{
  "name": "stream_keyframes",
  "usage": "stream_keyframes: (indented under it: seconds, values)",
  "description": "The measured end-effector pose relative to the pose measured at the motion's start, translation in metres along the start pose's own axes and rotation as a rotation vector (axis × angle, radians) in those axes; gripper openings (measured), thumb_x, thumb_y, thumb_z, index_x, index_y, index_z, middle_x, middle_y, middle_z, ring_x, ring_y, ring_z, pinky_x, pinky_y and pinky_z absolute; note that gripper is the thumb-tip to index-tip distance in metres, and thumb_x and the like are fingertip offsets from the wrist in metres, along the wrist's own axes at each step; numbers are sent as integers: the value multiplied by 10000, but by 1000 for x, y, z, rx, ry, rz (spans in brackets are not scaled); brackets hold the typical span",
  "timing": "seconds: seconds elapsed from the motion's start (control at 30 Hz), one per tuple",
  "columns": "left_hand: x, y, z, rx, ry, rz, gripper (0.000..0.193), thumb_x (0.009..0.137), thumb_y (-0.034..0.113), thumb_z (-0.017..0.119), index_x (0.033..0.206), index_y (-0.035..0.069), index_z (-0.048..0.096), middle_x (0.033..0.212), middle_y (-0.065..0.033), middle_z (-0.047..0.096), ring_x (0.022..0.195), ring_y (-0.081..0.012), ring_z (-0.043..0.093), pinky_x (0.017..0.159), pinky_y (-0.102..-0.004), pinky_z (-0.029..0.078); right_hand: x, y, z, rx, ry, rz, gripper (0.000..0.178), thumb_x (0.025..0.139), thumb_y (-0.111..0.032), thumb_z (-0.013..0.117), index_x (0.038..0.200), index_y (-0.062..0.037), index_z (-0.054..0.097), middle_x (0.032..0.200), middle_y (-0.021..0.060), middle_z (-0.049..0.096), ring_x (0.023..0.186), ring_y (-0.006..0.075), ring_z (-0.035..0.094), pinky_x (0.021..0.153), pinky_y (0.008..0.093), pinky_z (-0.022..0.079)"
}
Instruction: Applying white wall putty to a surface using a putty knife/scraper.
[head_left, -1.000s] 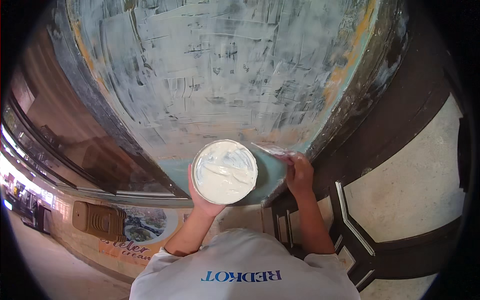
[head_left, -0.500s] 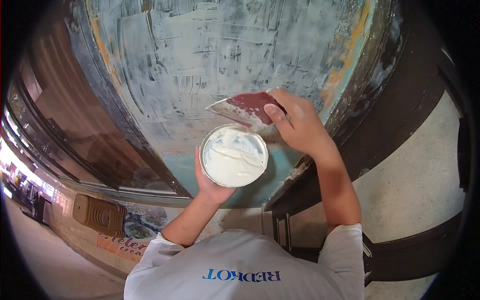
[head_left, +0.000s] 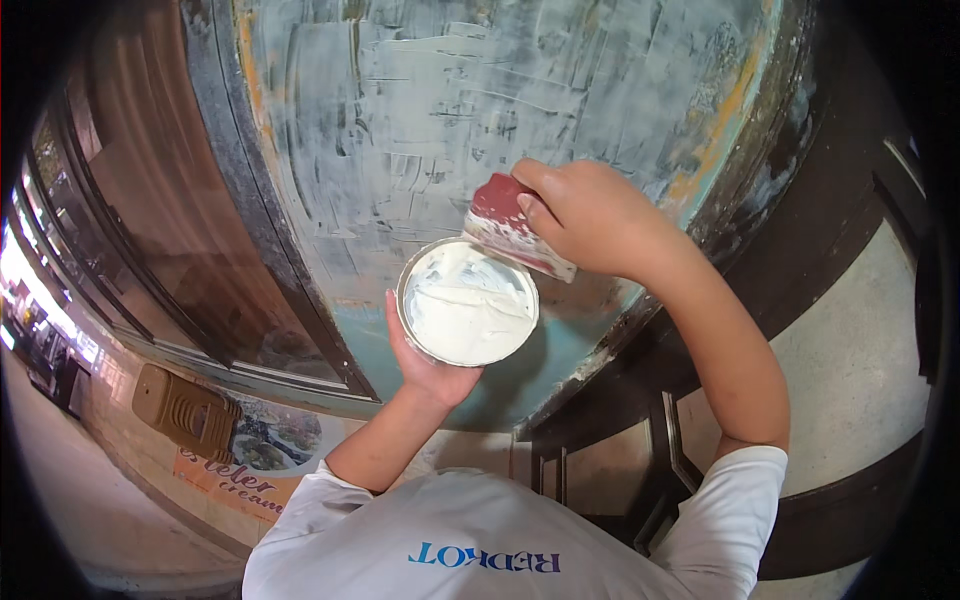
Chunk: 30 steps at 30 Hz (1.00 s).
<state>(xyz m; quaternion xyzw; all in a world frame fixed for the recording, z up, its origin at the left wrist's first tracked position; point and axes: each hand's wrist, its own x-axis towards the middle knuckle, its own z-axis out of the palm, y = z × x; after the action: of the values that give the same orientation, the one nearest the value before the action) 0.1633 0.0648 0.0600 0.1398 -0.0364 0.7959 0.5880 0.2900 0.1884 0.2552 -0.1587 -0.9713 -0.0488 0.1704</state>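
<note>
A round tub [head_left: 401, 300] of white, creamy filler [head_left: 470, 320] rests in my left hand [head_left: 430, 372], the fingers curled around its side and base. My right hand [head_left: 585, 215] pinches a dark red putty scraper [head_left: 500, 205], thumb across its face. White paste smears the scraper's lower part and edge. Its blade is beside the far right rim of the tub; whether they touch I cannot tell. Beyond both hands stands a wall panel [head_left: 430, 130] covered in streaky grey-white filler over blue-green and orange patches.
A dark-framed window [head_left: 190, 230] with brown curtains lies to the left. Dark wooden framing [head_left: 690, 310] runs along the right. At lower left are a brown plastic stool [head_left: 185, 410] and a printed banner [head_left: 265, 450]. Pale panels [head_left: 840, 370] show at far right.
The scraper has turned in my right hand, its blade edge now tipping down to the right near the tub's rim. My right elbow has swung outward. The tub stays nearly in place.
</note>
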Motion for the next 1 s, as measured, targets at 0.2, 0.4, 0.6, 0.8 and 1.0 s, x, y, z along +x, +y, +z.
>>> stream_keyframes:
  seconds: [0.2, 0.4, 0.6, 0.8, 1.0]
  values:
    - [0, 1, 12, 30, -25, 0, 782, 974, 676, 350, 1539, 137, 398, 1566, -106, 424, 1423, -352, 414, 1193, -531, 304, 10, -7, -29, -195, -66, -79, 210, 936, -203, 535, 1084, -76, 613, 833, 191, 687, 805, 415, 664, 697, 533, 513]
    - [-3, 1, 16, -20, -90, -65, 784, 977, 674, 338, 1546, 137, 384, 1573, -122, 410, 1433, -362, 399, 1197, -543, 293, 19, -14, -26, -314, -150, -122, 164, 936, -206, 537, 1029, -86, 598, 802, 157, 679, 781, 389, 662, 662, 522, 506]
    - [-1, 6, 18, 10, 9, -73, 790, 978, 676, 332, 1550, 133, 378, 1589, -127, 386, 1438, -378, 387, 1194, -562, 285, 20, -21, -24, -310, -213, -126, 180, 919, -201, 525, 986, -85, 647, 802, 156, 687, 769, 383, 668, 666, 518, 517]
    - [3, 9, 11, 41, 77, -62, 802, 952, 723, 338, 1519, 164, 427, 1547, -91, 444, 1408, -339, 429, 1173, -529, 328, 32, -19, -24, -226, -436, 1, 240, 908, -188, 506, 1002, -41, 670, 823, 217, 686, 817, 417, 665, 752, 536, 517]
    - [3, 18, 9, -4, -3, -58, 798, 965, 700, 336, 1534, 144, 404, 1569, -110, 416, 1422, -357, 412, 1187, -541, 303, 32, -10, -20, -73, -239, -10, 233, 914, -184, 530, 1010, 4, 628, 811, 252, 667, 813, 460, 644, 759, 543, 512]
